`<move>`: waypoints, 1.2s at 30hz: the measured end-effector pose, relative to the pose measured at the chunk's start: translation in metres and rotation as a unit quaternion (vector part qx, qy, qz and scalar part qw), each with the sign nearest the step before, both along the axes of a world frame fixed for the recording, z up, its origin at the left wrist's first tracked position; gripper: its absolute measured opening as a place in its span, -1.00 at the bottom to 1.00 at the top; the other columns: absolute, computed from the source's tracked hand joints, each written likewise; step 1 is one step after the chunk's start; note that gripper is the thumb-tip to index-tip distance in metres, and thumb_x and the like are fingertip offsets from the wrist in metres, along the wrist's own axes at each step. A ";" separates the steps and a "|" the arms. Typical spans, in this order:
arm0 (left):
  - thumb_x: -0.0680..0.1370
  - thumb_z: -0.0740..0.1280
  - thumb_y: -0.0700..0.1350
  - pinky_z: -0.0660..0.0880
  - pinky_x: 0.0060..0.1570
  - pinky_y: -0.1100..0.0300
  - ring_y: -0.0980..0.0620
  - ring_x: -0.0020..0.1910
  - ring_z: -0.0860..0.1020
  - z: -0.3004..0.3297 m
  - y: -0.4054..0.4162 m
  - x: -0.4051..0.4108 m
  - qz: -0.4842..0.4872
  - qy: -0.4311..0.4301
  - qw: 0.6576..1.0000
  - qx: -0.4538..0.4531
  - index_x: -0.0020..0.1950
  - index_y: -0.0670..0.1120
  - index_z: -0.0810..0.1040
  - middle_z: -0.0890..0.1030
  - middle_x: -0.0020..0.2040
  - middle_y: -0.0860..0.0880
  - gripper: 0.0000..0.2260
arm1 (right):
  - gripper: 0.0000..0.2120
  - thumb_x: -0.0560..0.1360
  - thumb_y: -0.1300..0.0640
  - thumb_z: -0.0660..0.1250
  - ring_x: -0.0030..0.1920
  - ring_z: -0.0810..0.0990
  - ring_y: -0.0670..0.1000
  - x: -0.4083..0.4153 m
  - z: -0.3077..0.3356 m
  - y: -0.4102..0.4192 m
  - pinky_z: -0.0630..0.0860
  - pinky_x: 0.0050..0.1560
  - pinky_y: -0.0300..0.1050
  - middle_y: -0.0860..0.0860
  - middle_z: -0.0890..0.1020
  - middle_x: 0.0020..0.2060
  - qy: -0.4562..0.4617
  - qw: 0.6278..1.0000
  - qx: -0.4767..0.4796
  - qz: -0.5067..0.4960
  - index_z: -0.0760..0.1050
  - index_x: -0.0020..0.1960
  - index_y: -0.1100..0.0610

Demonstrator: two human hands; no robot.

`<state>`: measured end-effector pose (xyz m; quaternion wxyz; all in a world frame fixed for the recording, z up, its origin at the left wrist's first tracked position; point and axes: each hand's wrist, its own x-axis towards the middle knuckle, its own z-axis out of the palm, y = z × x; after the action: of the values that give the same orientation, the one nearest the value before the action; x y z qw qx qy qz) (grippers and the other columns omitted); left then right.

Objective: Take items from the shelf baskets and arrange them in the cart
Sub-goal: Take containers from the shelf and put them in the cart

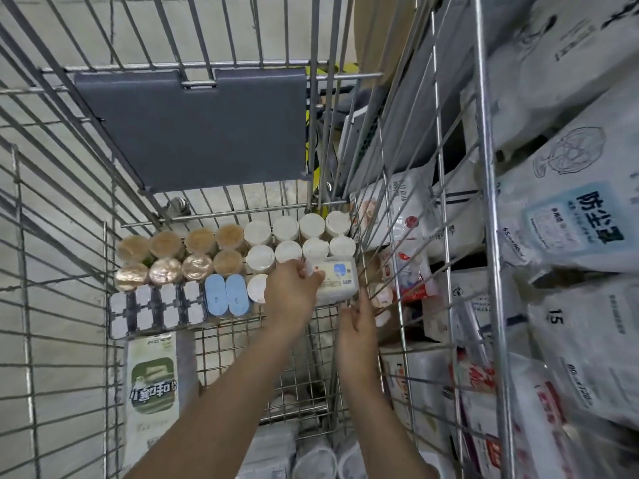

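The green pack [152, 385] lies nearest on the cart [242, 357] floor. Further in, the left hand [292, 295] holds the white box [337, 280] with curled fingers, while the right hand [358, 321] waits just beside it with loose fingers, holding nothing. I think the box should slide down flat beside the white jars [287, 252], snug against the cart's right wall.

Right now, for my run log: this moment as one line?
left hand: grips white box | right hand: open beside it | place: cart, near white jars
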<state>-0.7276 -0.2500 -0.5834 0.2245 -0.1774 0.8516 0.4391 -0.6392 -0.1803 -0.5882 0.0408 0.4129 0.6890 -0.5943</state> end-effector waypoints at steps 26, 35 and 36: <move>0.57 0.31 -0.12 0.49 0.09 0.13 -0.04 0.13 0.57 0.135 -0.120 0.151 -0.150 0.006 0.985 -0.086 0.32 -0.12 0.50 0.58 0.22 -0.07 -0.68 | -0.63 0.63 0.11 0.16 0.14 0.57 0.08 0.104 0.133 -0.019 0.48 0.11 -0.10 0.08 0.57 0.18 -0.101 0.956 0.053 0.271 0.35 0.43 0.07; 0.58 0.31 -0.08 0.47 0.05 0.19 0.04 0.07 0.55 0.237 -0.157 0.301 -0.106 -0.027 0.994 -0.022 0.35 -0.06 0.46 0.59 0.19 0.00 -0.66 | -0.74 0.61 0.14 0.20 0.16 0.53 -0.09 0.235 0.244 -0.029 0.43 0.17 -0.21 -0.10 0.58 0.11 -0.024 0.930 0.102 0.353 0.50 0.28 0.08; 0.58 0.31 -0.09 0.48 0.05 0.17 0.05 0.07 0.55 0.248 -0.159 0.313 -0.101 -0.024 0.995 -0.011 0.37 -0.06 0.44 0.59 0.17 0.02 -0.65 | -0.76 0.61 0.15 0.21 0.13 0.54 -0.10 0.250 0.255 -0.029 0.44 0.14 -0.22 -0.12 0.59 0.06 -0.018 0.931 0.103 0.349 0.52 0.24 0.08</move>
<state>-0.4149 -0.4093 -0.3357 0.2864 -0.1036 0.8643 0.4004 -0.3889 -0.2093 -0.3330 0.2153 0.1593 0.8464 -0.4604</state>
